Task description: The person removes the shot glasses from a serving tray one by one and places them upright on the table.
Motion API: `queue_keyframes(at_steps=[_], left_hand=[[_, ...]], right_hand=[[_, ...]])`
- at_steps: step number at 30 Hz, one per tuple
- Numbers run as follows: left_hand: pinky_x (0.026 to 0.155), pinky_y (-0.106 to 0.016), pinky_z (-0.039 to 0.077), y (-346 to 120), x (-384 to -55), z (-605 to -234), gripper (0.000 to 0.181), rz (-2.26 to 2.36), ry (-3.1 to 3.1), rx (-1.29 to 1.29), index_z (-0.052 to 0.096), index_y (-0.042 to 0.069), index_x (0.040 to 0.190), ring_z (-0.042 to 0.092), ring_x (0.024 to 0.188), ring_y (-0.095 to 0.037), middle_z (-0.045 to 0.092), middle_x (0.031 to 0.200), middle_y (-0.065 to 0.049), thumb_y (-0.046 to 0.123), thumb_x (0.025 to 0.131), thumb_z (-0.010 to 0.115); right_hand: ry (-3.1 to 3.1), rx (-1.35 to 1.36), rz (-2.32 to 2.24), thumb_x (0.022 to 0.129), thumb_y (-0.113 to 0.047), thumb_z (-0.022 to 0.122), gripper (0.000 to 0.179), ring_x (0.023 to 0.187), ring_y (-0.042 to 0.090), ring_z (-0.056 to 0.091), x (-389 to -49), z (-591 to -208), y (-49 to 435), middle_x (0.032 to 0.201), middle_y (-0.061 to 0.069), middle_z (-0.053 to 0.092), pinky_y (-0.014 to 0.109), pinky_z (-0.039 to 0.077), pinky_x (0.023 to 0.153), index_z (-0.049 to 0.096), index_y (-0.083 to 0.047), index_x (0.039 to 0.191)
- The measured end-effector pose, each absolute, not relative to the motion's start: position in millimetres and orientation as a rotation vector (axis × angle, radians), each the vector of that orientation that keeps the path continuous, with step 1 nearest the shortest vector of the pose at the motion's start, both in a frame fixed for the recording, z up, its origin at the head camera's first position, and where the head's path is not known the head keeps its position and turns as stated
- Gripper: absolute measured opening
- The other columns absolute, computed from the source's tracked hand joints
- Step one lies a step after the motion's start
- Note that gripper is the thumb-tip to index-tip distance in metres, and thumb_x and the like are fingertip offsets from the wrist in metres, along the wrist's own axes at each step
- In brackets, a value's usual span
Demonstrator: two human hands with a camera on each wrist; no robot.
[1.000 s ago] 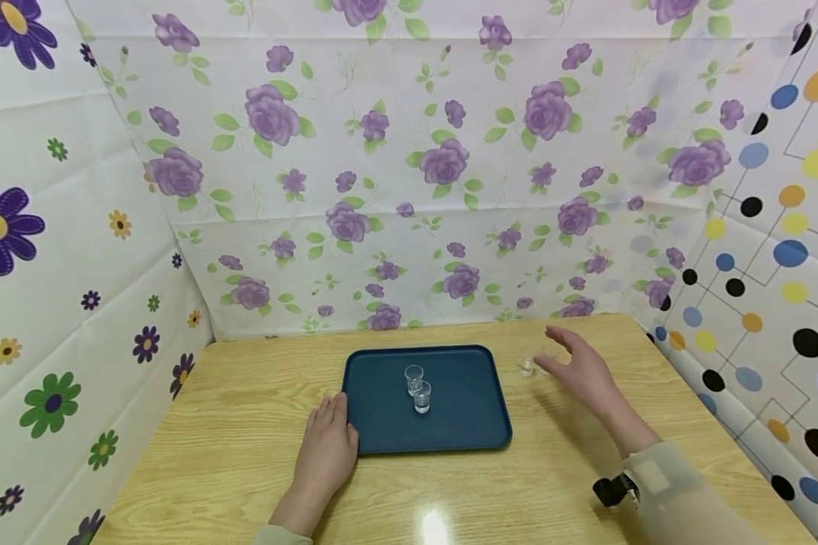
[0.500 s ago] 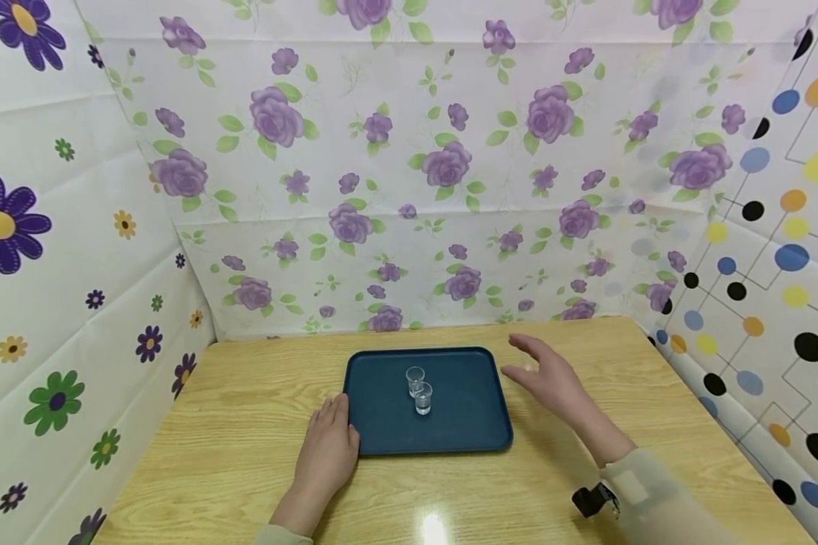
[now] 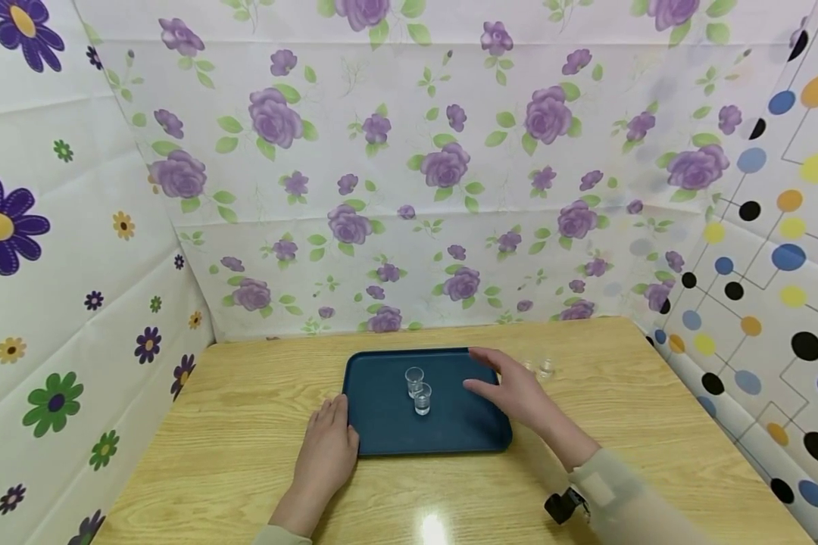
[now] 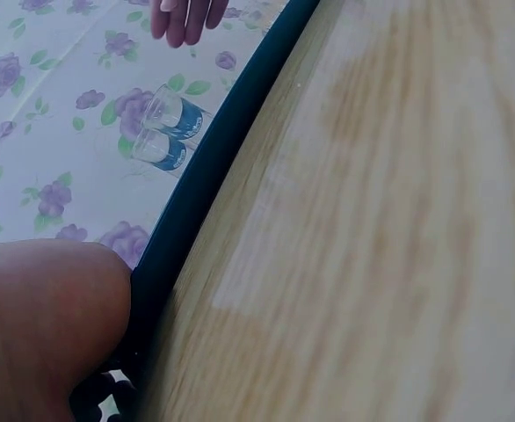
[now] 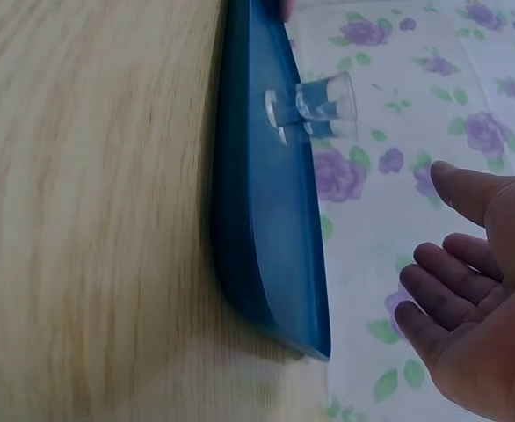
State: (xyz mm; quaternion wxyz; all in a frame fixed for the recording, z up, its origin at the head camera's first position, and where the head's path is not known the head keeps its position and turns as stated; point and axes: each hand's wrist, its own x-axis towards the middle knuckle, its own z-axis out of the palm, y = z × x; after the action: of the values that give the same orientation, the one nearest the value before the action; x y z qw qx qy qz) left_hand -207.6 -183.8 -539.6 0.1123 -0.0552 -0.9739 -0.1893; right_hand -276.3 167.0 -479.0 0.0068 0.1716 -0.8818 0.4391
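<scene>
Well, flowered cloth (image 3: pixel 409 182) backs the wooden table (image 3: pixel 259 386), left fingers (image 3: pixel 340 409) straight against a blue tray (image 3: pixel 391 433), right fingers (image 3: pixel 489 356) parted

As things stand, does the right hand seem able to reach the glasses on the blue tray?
Likely yes: the right hand is above the right part of the blue tray, holding nothing, and nothing visible stands between it and the two glasses.
</scene>
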Motion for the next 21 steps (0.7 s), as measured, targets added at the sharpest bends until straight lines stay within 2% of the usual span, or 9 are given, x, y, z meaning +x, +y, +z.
queue_keyframes(at_steps=[10,21], left_hand=[[0.130,-0.064,0.031,-184.4,-207.9,-538.2,0.055,-0.576,-2.827,-0.169,0.047,-0.014,0.159,0.043,0.155,-0.050,0.051,0.162,-0.032,0.006,0.109,0.060],[0.130,-0.064,0.031,-185.0,-207.9,-541.1,0.055,-0.568,-2.834,-0.173,0.047,-0.014,0.159,0.043,0.154,-0.050,0.051,0.161,-0.032,0.006,0.109,0.060]], right_hand=[[-2.779,0.567,1.487,0.102,-0.037,0.083,0.070,0.150,0.031,0.054,-277.1,-484.9,135.8,0.161,0.004,0.059,0.058,0.047,0.121,0.055,-0.017,0.163],[-2.788,0.623,1.531,0.103,-0.036,0.082,0.070,0.149,0.032,0.055,-277.5,-493.1,117.1,0.161,0.005,0.058,0.058,0.049,0.119,0.055,-0.013,0.163]])
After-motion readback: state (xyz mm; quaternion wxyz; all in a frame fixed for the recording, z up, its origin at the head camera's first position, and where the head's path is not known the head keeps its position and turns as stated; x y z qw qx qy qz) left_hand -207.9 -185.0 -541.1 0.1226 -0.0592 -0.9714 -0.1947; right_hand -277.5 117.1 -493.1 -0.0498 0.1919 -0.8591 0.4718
